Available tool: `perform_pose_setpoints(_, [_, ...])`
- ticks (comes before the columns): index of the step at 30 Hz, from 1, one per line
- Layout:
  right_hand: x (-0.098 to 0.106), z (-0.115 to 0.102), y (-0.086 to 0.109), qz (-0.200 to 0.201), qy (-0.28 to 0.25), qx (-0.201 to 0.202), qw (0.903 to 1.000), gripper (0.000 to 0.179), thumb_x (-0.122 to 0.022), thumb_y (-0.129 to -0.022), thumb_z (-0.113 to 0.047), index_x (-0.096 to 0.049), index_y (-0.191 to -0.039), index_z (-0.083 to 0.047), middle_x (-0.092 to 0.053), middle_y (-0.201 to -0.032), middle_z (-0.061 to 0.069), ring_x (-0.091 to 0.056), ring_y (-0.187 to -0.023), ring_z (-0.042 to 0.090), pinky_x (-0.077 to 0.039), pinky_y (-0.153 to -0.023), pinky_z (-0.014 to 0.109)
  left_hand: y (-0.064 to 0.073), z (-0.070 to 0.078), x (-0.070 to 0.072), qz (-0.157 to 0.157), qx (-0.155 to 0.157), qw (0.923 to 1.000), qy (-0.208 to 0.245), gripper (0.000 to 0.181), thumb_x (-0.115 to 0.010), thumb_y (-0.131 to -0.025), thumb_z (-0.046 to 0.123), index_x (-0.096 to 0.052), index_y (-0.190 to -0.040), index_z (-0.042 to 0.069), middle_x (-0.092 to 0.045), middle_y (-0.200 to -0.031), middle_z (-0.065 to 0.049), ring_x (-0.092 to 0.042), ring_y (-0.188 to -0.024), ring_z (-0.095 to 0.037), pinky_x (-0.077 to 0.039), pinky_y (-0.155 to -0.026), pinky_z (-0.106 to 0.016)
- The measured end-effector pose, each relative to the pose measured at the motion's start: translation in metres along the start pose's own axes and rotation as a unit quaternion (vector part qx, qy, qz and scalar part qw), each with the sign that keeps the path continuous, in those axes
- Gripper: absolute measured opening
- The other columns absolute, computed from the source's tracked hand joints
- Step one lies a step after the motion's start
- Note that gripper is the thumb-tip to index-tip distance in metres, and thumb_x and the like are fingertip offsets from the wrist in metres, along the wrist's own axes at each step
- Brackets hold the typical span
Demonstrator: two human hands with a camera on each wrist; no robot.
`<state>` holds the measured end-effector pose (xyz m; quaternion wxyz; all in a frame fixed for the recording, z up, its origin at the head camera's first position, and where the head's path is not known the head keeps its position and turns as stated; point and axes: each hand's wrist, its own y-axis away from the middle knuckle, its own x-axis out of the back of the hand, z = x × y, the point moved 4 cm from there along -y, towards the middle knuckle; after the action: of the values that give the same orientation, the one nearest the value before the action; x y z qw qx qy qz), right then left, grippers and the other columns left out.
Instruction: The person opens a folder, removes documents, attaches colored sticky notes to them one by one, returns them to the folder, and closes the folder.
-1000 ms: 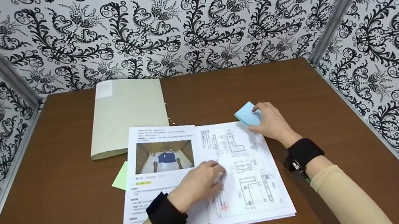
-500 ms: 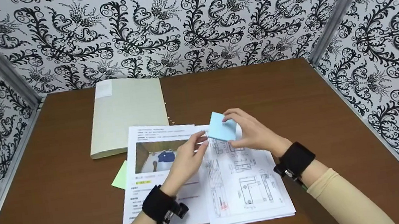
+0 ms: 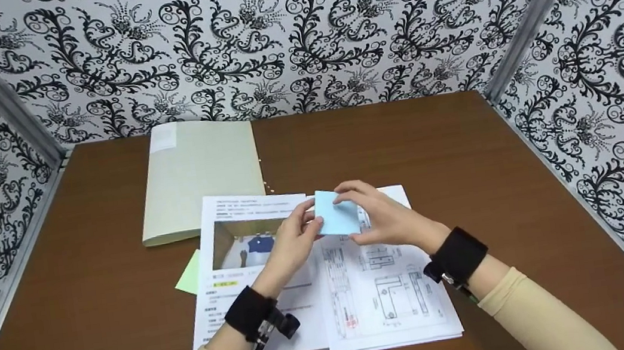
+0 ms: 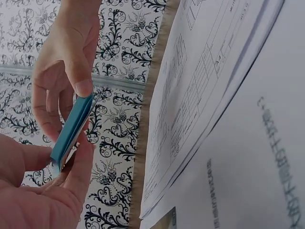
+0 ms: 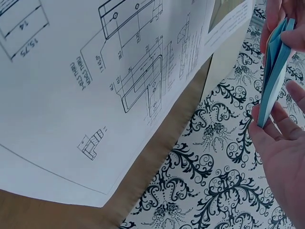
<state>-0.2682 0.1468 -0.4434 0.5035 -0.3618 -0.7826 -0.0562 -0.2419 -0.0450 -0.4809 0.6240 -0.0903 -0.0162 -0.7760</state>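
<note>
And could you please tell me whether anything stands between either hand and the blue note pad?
Nothing visible does: the left hand pinches the blue note pad by its left edge, and the right hand touches its other side directly. The printed technical drawing lies below, out of the way.

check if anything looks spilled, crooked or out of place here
Yes, slightly: small pale specks lie on the brown table along the right edge of the cream folder, like stray scraps; too small to identify. A green slip also juts askew from under the left printed page.
</note>
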Motion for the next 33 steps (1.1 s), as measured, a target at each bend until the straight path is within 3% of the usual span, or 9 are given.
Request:
perform_pose_setpoints(7, [-0.004,-0.006,0.001,-0.008,0.019,0.005,0.9998,0.060,-0.085,-0.085,-0.007,-0.058,-0.138,0.000,-0.044,-0.154,0.021,-0.047,-0.137,0.037,-0.049,-0.105,0.047,0.000,-0.001,-0.001,-0.003,0.031,0.9980,0.056,0.045,-0.049,-0.108,-0.001,-0.040,-0.151,-0.008,-0.059,-0.140,-0.030,-0.066,-0.122,-0.039,-0.058,-0.095,-0.039])
perform_pose_setpoints(12, [-0.006,-0.011,0.001,0.007,0.084,0.022,0.9962,0.063,-0.088,-0.084,-0.007,-0.060,-0.140,0.000,-0.046,-0.155,0.021,-0.044,-0.142,0.037,-0.049,-0.108,0.045,0.000,-0.002,-0.001,0.005,0.047,0.9937,0.101,0.044,-0.047,-0.108,-0.003,-0.040,-0.151,-0.008,-0.057,-0.143,-0.030,-0.063,-0.126,-0.040,-0.057,-0.097,-0.040])
perform_pose_setpoints(19, [-0.009,-0.021,-0.001,0.038,0.156,0.024,0.9867,0.060,-0.090,-0.084,-0.013,-0.066,-0.137,-0.001,-0.050,-0.155,0.018,-0.046,-0.135,0.035,-0.052,-0.103,0.041,0.002,-0.001,0.000,0.017,0.063,0.9894,0.130,0.044,-0.044,-0.111,0.002,-0.037,-0.154,-0.005,-0.056,-0.145,-0.027,-0.060,-0.131,-0.038,-0.057,-0.099,-0.040])
perform_pose_setpoints(26, [-0.007,-0.027,-0.001,0.074,0.136,0.027,0.9875,0.053,-0.086,-0.088,-0.016,-0.067,-0.136,-0.001,-0.050,-0.153,0.020,-0.049,-0.137,0.036,-0.055,-0.101,0.040,0.004,0.005,0.002,0.017,0.061,0.9840,0.166,0.047,-0.046,-0.112,0.006,-0.037,-0.155,-0.008,-0.055,-0.145,-0.027,-0.060,-0.131,-0.036,-0.056,-0.099,-0.039])
perform_pose_setpoints(33, [-0.001,-0.026,-0.002,0.077,0.074,0.020,0.9941,0.046,-0.084,-0.089,-0.015,-0.071,-0.131,-0.001,-0.054,-0.148,0.020,-0.053,-0.135,0.037,-0.053,-0.104,0.044,0.004,0.006,0.004,-0.007,0.057,0.9781,0.200,0.050,-0.045,-0.113,0.010,-0.033,-0.159,-0.006,-0.048,-0.153,-0.025,-0.056,-0.136,-0.034,-0.052,-0.106,-0.037])
